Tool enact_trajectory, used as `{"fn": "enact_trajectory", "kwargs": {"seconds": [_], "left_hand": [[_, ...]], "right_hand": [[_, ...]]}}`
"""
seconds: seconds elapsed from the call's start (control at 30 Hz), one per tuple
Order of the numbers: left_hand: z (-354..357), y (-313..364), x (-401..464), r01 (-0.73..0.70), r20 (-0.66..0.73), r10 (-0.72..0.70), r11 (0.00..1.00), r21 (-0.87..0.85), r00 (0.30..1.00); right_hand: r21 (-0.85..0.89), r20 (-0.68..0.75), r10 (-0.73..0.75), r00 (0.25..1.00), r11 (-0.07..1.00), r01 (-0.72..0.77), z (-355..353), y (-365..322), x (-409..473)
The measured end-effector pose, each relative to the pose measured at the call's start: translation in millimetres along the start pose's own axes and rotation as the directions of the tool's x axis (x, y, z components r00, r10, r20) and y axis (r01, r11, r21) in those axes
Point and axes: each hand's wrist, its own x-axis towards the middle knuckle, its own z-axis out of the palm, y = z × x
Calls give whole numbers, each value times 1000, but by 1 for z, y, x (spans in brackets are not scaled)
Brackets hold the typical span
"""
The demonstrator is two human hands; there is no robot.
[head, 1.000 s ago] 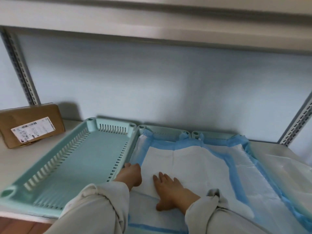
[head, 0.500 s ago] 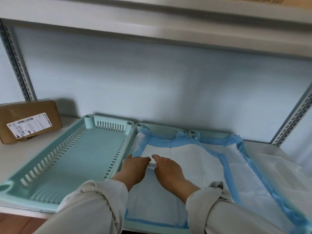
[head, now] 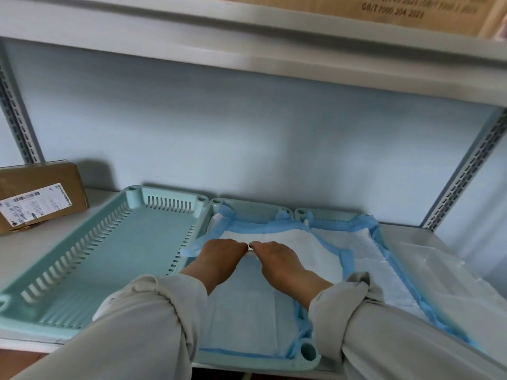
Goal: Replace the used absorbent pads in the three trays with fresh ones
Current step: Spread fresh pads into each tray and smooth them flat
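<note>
Three pale green trays stand side by side on a shelf. The left tray (head: pixel 131 242) is bare inside. A blue-bordered pad (head: pixel 247 311) lines the middle tray (head: pixel 307 352), and a white pad layer (head: pixel 301 242) lies over its far half. Another blue-edged pad (head: pixel 365 250) lies in the right tray (head: pixel 329 213). My left hand (head: pixel 219 256) and my right hand (head: pixel 277 259) are inside the middle tray, fingertips touching. Their fingers curl over the near edge of the white layer. Both sleeves hide the trays' near parts.
A labelled cardboard box (head: pixel 41 196) sits at the far left of the shelf. Clear plastic wrapping (head: pixel 452 275) lies to the right of the trays. An upper shelf board (head: pixel 247 37) hangs overhead with a carton (head: pixel 411 9) on it. Slotted uprights (head: pixel 466 171) flank the bay.
Both hands moved from the near part of the middle tray toward the back, taking the white layer's near edge with them. More light blue pad shows behind them.
</note>
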Motion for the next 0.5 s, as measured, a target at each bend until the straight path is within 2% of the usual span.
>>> {"fn": "enact_trajectory", "kwargs": {"seconds": [0.1, 0.2, 0.3, 0.4, 0.43, 0.47, 0.5], "left_hand": [[-13, -11, 0, -14, 10, 14, 998, 58, 1000], [-22, -18, 0, 19, -62, -13, 996, 85, 998], [-25, -16, 4, 107, -96, -102, 993, 51, 990], [-23, -14, 8, 266, -75, -269, 963, -55, 960], [-22, -14, 9, 354, -66, -367, 922, -154, 928], [-24, -12, 9, 462, -49, -499, 831, -309, 865], [-26, -11, 10, 554, 6, -642, 657, -511, 767]], "right_hand": [[-45, 79, 65, 995, 997, -62, -1, 25, -7], [-40, 121, 199, 973, 980, -195, -4, 46, -15], [-6, 92, 270, 958, 963, -271, -10, 53, -18], [61, 199, 264, 944, 958, -280, -13, 53, -18], [110, 259, 240, 936, 955, -275, -13, 52, -19], [163, 304, 220, 927, 947, -278, -14, 49, -20], [216, 317, 207, 925, 934, -283, -14, 46, -20]]}}
